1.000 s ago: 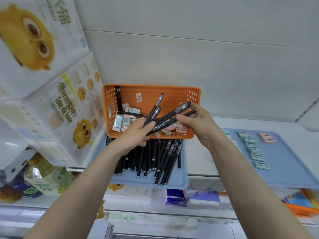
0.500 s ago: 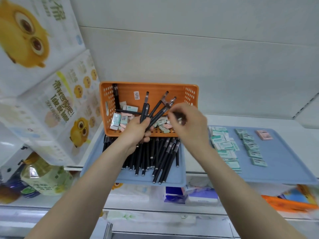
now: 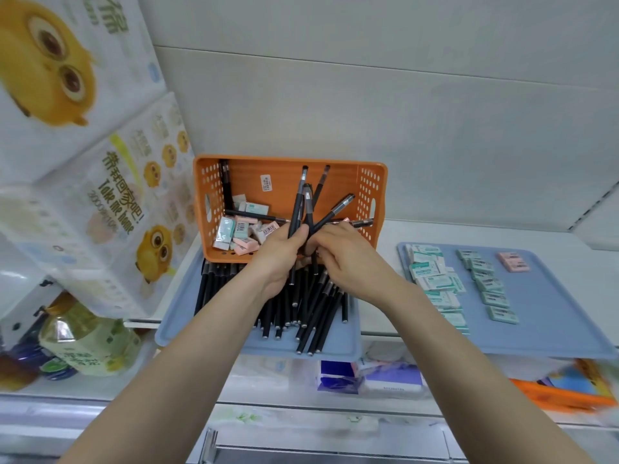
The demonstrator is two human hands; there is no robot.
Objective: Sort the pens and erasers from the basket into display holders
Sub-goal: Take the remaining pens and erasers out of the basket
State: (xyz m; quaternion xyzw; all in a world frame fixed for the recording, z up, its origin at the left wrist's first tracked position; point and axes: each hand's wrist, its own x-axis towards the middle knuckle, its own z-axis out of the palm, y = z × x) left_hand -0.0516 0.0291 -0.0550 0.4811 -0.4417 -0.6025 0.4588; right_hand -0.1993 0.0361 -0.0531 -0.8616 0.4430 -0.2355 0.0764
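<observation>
An orange basket (image 3: 368, 177) stands tilted toward me on the shelf, with loose erasers (image 3: 242, 229) and a few black pens in it. My left hand (image 3: 279, 254) grips a fanned bunch of black pens (image 3: 306, 209) in front of the basket. My right hand (image 3: 345, 259) is against the bunch from the right, fingers closed on the pens. Below the hands, a blue tray (image 3: 338, 344) holds a row of several black pens (image 3: 214, 286). A second blue tray (image 3: 552, 313) to the right carries rows of green erasers (image 3: 492, 286) and one pink eraser (image 3: 512, 261).
Stacked tissue packs (image 3: 100, 182) with yellow owl prints stand at the left. A yellow-green bottle (image 3: 83, 339) sits on the lower shelf at the left. Packaged goods (image 3: 368, 376) lie on the shelf under the trays. A white wall is behind.
The pens in my left hand have swung from slanting right to more upright and fanned. My right hand has dropped lower and come in against the bunch at my left hand.
</observation>
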